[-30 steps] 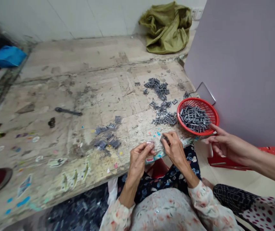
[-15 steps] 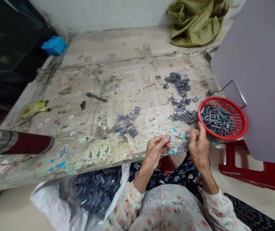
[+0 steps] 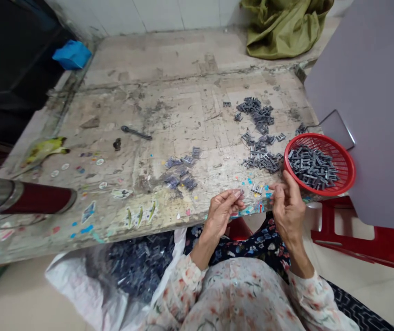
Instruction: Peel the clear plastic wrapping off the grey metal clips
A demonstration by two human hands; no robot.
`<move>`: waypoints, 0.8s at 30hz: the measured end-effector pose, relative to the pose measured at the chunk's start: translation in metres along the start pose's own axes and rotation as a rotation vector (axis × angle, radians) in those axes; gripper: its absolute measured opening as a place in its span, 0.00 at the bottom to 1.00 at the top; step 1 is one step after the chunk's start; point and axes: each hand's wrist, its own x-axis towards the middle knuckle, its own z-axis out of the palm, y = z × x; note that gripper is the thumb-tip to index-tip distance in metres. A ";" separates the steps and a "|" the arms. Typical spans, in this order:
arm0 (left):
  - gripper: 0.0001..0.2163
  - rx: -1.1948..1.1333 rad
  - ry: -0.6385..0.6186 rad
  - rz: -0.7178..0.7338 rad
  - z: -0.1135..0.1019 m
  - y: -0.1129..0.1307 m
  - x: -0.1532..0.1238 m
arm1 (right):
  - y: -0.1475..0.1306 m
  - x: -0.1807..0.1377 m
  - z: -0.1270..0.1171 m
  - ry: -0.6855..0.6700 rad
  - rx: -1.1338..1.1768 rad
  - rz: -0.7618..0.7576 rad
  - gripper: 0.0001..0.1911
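My left hand (image 3: pixel 223 209) is above the table's front edge, thumb and fingers pinched. A sliver of a small grey plastic piece (image 3: pixel 241 193) shows at its fingertips, mostly hidden. Just left of the red basket (image 3: pixel 349 177), my right hand (image 3: pixel 288 209) has its fingers loosely bent and apart, with nothing visible in them. Its index finger is close to the basket's rim. One grey plastic piece (image 3: pixel 256 189) lies on the table between my hands. Many like it fill the basket, and a pile (image 3: pixel 264 158) rests beside it.
More grey pieces (image 3: pixel 257 112) lie farther back, and a smaller group (image 3: pixel 181 172) is left of my hands. A dark rod-like tool (image 3: pixel 136 133), a banana peel (image 3: pixel 45 151) and a red flask (image 3: pixel 38 196) are leftward. A white sack (image 3: pixel 79 280) of pieces stands below the edge.
The view has shifted slightly. My right hand has turned a little, its fingers spreading somewhat. My left hand keeps its pinch in nearly the same place.
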 end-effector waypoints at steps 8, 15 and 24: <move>0.15 0.024 -0.023 -0.003 0.005 -0.003 -0.003 | 0.019 -0.004 0.022 -0.223 -0.445 -0.252 0.12; 0.13 0.053 -0.041 0.014 0.005 -0.004 -0.006 | 0.010 -0.001 0.009 -0.207 -0.208 -0.147 0.07; 0.12 0.093 -0.074 0.047 0.011 0.004 -0.011 | -0.013 -0.011 -0.004 -0.460 0.331 0.181 0.12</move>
